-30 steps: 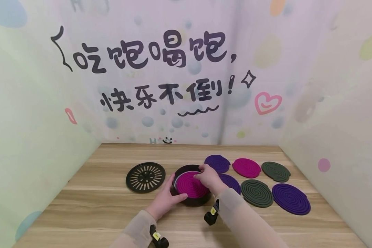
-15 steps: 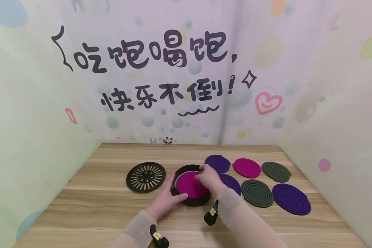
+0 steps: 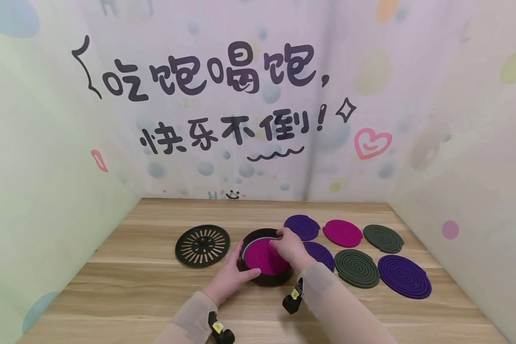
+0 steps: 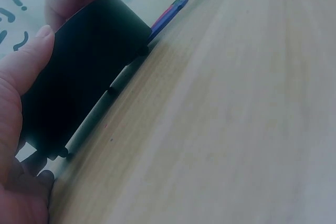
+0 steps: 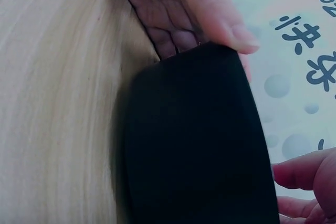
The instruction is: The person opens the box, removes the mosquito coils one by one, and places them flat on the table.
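A round black coaster holder (image 3: pixel 268 281) stands on the table with a magenta spiral coaster (image 3: pixel 260 258) inside it. My left hand (image 3: pixel 228 281) grips the holder's left side, thumb (image 4: pixel 32 59) up at the rim in the left wrist view. The fingers of my right hand (image 3: pixel 292 249) are bent over the right rim, above the coaster's edge. In the right wrist view, fingertips of the right hand (image 5: pixel 312 182) meet the holder's rim. Whether they pinch the coaster is hidden. To the left lies a black slotted disc (image 3: pixel 202 245).
On the right, several spiral coasters lie flat in two rows: purple (image 3: pixel 302 227), magenta (image 3: pixel 342 233), dark green (image 3: pixel 383 238) behind; purple (image 3: pixel 319 254), dark green (image 3: pixel 357 268), purple (image 3: pixel 404 276) in front. Printed fabric walls (image 3: pixel 241 181) enclose the wooden table (image 3: pixel 155 306).
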Tool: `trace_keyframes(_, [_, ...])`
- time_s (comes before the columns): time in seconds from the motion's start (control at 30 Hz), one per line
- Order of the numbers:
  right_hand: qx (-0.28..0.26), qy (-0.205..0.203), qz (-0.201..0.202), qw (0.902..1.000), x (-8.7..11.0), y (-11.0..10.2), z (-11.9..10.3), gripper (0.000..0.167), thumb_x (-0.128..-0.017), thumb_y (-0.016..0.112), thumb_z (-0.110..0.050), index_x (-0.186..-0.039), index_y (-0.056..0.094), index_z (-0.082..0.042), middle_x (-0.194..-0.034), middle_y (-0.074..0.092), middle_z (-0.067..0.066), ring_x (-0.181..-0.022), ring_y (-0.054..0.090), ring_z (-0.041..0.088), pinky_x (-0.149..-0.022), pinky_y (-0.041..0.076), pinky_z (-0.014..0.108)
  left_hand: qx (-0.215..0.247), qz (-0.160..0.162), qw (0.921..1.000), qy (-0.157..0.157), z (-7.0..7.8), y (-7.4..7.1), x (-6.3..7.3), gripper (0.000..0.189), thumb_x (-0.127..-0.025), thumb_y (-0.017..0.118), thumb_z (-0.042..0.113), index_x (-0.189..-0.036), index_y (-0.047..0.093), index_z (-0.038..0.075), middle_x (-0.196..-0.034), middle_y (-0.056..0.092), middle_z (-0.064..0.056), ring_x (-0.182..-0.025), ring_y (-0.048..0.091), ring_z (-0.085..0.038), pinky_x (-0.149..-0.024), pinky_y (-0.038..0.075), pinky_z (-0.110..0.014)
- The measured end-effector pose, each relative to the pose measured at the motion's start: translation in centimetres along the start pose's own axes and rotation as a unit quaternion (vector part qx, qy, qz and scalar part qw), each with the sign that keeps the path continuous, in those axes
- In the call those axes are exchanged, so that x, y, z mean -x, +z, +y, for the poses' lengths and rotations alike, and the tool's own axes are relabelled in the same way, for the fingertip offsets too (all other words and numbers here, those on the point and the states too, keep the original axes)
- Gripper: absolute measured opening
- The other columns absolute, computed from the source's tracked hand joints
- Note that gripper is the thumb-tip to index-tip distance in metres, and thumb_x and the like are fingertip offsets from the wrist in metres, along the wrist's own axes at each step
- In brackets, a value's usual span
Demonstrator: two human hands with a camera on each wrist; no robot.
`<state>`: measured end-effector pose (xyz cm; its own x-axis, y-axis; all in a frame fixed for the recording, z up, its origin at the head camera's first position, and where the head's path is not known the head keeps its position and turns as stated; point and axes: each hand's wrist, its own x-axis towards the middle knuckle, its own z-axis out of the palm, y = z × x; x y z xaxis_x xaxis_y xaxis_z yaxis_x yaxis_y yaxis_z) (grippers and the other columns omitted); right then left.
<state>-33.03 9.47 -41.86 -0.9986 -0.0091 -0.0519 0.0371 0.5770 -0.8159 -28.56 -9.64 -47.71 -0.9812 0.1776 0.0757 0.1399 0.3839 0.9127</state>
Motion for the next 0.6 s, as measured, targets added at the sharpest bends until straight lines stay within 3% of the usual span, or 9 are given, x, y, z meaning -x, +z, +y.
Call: trace_keyframes(0.6, [-0.114, -0.005, 0.016, 0.9934, 0.30, -0.24, 0.08, 0.047, -0.088, 0.066, -0.007, -0.132, 0.050, 0.002, -0.117, 0.060, 0.017, -0.107, 0.058, 0.030, -0.092, 0.048, 0.044, -0.006, 0.005, 1.0000, 0.004, -0.17, 0.06, -0.03, 0.103, -0.077, 0.079, 0.042, -0.154, 0.020, 0.010, -0.157, 0.013, -0.023, -0.143, 0.013, -0.041, -0.112, 0.018, -0.057])
